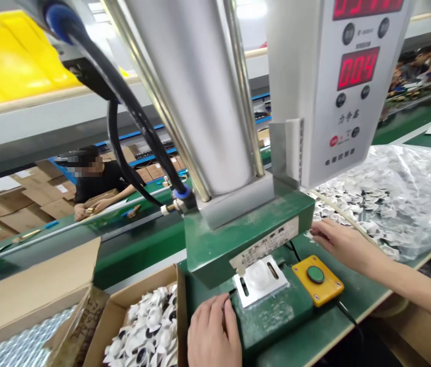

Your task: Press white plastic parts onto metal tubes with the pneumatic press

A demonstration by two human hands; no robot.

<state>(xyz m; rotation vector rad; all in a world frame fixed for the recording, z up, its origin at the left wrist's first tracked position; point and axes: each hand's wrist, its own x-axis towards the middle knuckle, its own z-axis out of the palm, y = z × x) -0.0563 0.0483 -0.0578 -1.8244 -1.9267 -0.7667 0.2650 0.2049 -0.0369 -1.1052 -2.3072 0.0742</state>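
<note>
My left hand (214, 331) rests at the left edge of the green press base (272, 323), its fingers curled together; whatever they may hold is hidden. Just beyond its fingertips, a rounded white plastic piece (259, 276) sits on the slotted metal plate (246, 299) below the green press head (249, 224). On the other side, my right hand (339, 243) reaches behind the yellow button box (328, 293). Its fingers are pinched together at the near edge of a heap of small white plastic parts (339, 201). I cannot make out what is between them.
Left of the press, a cardboard box (180, 311) holds white parts with dark centres. Another open carton (47, 275) stands beside it. Clear plastic sheeting (410, 199) covers part of the heap. A control box (347, 102) with red digits hangs above. Across the conveyor, a person (98, 183) works.
</note>
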